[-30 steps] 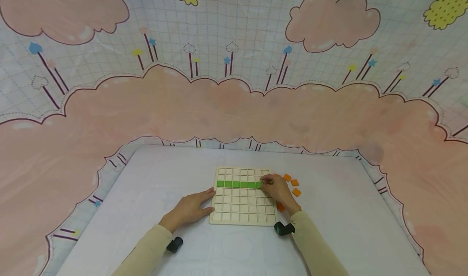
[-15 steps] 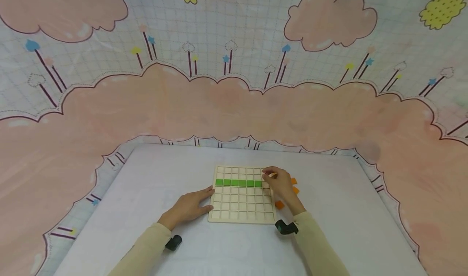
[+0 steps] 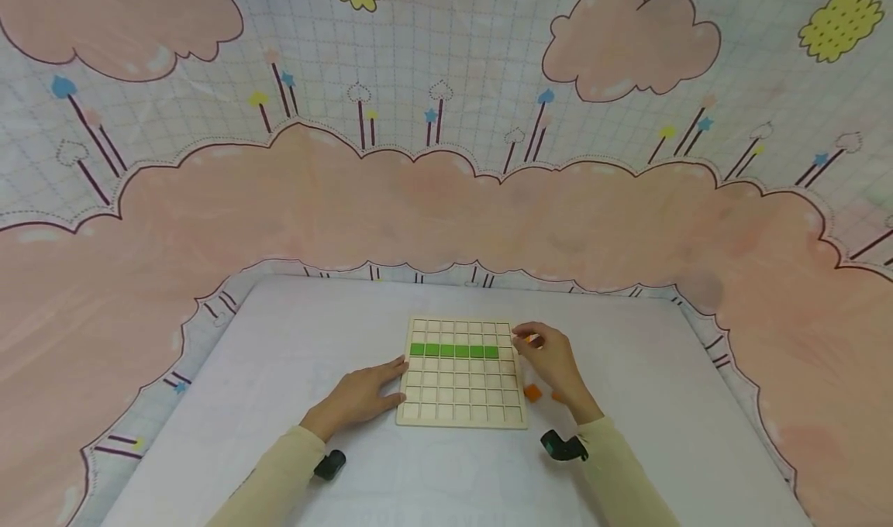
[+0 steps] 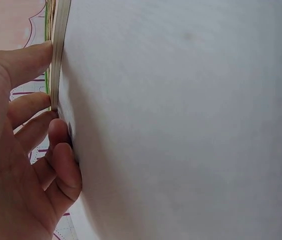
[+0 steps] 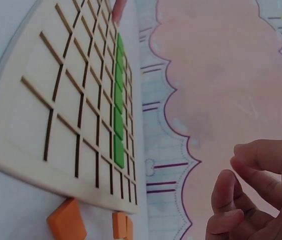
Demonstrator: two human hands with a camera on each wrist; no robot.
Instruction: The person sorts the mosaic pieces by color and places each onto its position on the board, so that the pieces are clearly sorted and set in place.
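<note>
A pale wooden grid board point(image 3: 460, 391) lies on the white table. Across its third row from the far edge runs a line of green square tiles point(image 3: 455, 350), which stops short of the right end. My left hand point(image 3: 357, 397) lies at the board's left side, fingertips and thumb touching its edge; the left wrist view shows them against the board's rim point(image 4: 58, 55). My right hand point(image 3: 554, 364) is just off the board's right side, above orange tiles, its fingers loosely bent. Nothing shows between those fingers in the right wrist view.
Loose orange tiles lie right of the board, one near its edge point(image 3: 533, 393), others partly hidden by the right hand. In the right wrist view, an orange tile point(image 5: 67, 222) lies beside the board's rim. A patterned cloth point(image 3: 446, 209) rises behind the table.
My right hand has moved from the right end of the green row out past the board's right edge, uncovering the cells there. My left hand has stayed at the left edge.
</note>
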